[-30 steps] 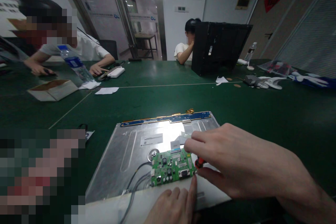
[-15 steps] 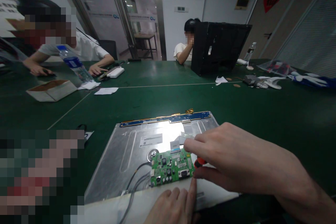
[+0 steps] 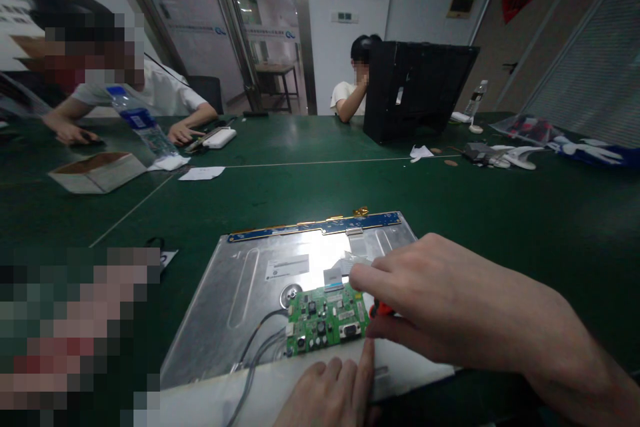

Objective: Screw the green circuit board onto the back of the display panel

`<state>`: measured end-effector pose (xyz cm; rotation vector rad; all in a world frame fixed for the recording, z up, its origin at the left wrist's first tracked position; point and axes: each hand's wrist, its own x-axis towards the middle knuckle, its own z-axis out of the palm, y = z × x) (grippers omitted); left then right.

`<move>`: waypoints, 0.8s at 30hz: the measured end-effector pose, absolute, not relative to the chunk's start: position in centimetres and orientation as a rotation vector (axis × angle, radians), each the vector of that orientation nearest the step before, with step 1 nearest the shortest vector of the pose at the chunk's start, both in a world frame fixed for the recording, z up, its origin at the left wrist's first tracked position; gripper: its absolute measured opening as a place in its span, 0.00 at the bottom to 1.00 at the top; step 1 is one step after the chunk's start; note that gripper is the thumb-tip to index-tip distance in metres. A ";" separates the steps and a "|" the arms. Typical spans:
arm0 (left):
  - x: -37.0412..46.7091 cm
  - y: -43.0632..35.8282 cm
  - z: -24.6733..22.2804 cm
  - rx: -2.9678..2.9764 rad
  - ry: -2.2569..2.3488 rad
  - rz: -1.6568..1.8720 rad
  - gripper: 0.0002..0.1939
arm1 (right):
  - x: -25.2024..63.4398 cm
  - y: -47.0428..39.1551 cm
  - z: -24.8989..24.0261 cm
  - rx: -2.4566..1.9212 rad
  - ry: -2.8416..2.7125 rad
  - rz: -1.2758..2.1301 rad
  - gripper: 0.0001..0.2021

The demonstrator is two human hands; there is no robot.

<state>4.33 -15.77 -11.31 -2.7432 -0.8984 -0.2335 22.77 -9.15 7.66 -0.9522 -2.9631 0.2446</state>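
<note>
A green circuit board [image 3: 327, 320] lies on the metal back of a display panel [image 3: 225, 307], close to its front edge. Its right end is partly covered by my right hand [image 3: 425, 300], closed around a small red-and-black tool handle [image 3: 383, 307]; the tool's tip is hidden. My left hand [image 3: 330, 390] rests at the panel's white front edge, its index finger stretched to the board's lower right corner, its other fingers bent, holding nothing. Dark cables [image 3: 256, 353] leave the board's left side. A flat ribbon cable [image 3: 333, 279] meets its upper edge.
A blue circuit strip [image 3: 315, 227] runs along the panel's far edge. Farther off on the green table [image 3: 280, 187] stand an open box [image 3: 105, 173], a water bottle [image 3: 143, 123] and a large black casing [image 3: 420, 90]. Two people sit across the table. Gloves [image 3: 515, 157] lie right.
The red-and-black handle has turned a little in my right hand's fingers. Both hands and the board stay practically where they were.
</note>
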 end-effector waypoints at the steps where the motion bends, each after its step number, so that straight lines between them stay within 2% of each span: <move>1: 4.3 -15.8 -11.3 -2.745 -0.900 -0.237 0.20 | 22.8 -9.2 7.7 -0.948 -2.970 0.257 0.03; 8: 4.3 -15.8 -11.0 -2.744 -0.904 -0.227 0.24 | 23.0 -9.3 8.0 -0.850 -3.012 0.306 0.07; 19: 4.3 -15.8 -11.1 -2.731 -0.888 -0.224 0.22 | 23.0 -9.2 7.8 -0.924 -2.982 0.254 0.02; 24: 4.3 -15.7 -10.9 -2.740 -0.883 -0.234 0.22 | 23.0 -9.3 8.0 -0.845 -3.020 0.286 0.07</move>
